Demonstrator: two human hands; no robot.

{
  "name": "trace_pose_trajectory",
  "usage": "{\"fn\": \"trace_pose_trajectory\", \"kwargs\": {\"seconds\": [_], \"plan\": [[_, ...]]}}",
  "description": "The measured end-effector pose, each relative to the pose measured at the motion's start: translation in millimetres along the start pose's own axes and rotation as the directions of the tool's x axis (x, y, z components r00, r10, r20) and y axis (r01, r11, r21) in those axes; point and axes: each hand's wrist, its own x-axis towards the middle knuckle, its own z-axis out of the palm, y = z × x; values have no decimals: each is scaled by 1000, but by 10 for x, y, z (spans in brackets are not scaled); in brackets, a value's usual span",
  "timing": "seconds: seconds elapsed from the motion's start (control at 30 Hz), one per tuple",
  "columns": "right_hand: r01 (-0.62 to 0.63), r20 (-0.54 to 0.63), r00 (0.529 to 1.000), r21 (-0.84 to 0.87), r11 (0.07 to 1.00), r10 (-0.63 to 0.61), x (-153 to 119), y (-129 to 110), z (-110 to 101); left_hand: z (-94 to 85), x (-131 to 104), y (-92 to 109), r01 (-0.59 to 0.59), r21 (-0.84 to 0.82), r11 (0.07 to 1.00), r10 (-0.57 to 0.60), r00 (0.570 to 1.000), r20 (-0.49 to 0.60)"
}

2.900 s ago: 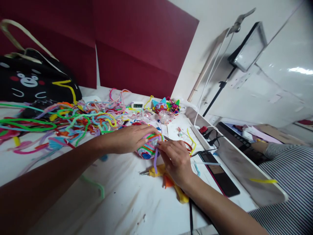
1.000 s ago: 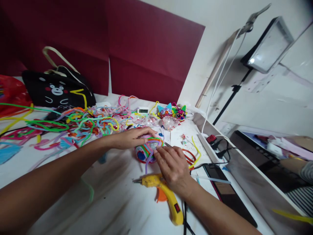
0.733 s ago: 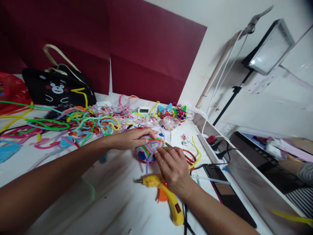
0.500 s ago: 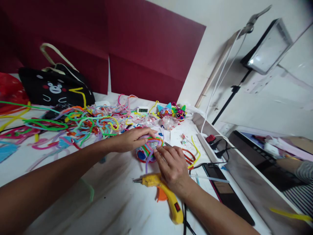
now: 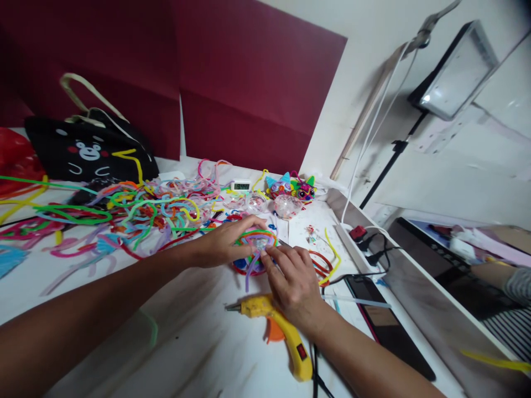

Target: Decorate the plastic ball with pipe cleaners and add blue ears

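Note:
A round craft piece (image 5: 256,239) wound with green, orange, purple and red pipe cleaners sits on the white table between my hands. My left hand (image 5: 226,242) grips its left side, fingers over the top edge and thumb at the front. A purple pipe cleaner (image 5: 249,275) runs across its face, with one end hanging down the front. The fingertips of my right hand (image 5: 293,279) pinch that purple strip against the piece near the middle. Just below, a yellow glue gun (image 5: 286,331) with an orange trigger lies partly behind my right wrist.
Loose pipe cleaners (image 5: 145,213) are heaped at the left, before a black bag (image 5: 91,149). Two finished cat-like heads (image 5: 292,188) and clear plastic domes (image 5: 287,206) stand at the back. A dark phone (image 5: 388,331) and power strip (image 5: 352,235) lie right. Another person's sleeve (image 5: 518,284) shows.
My left hand has shifted down and left around the craft piece, its thumb now lower at the front. My right hand stays nearly where it was.

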Motion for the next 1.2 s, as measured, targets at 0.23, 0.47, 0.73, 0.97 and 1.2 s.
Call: {"fn": "trace_pose_trajectory", "kwargs": {"seconds": [0.23, 0.47, 0.73, 0.97, 1.2], "plan": [[6, 14, 1000, -15, 1000, -6, -8, -7, 1, -7, 10, -6, 11, -60, 998, -12, 1000, -24], [1, 15, 1000, -14, 1000, -1, -23, -21, 5, 49, 11, 77, -54, 101, 993, 59, 997, -50], [-17, 14, 1000, 22, 1000, 16, -10, -29, -25, 118, 8, 8, -145, 132, 981, 155, 985, -75], [-40, 14, 999, 59, 997, 40, -16, -38, -45, 105, 1, 19, -212, 185, 960, 223, 974, -42], [-120, 2, 993, 168, 978, 121, 8, -57, -66, 72, -17, 65, -208, 221, 953, 211, 977, 8]]}}
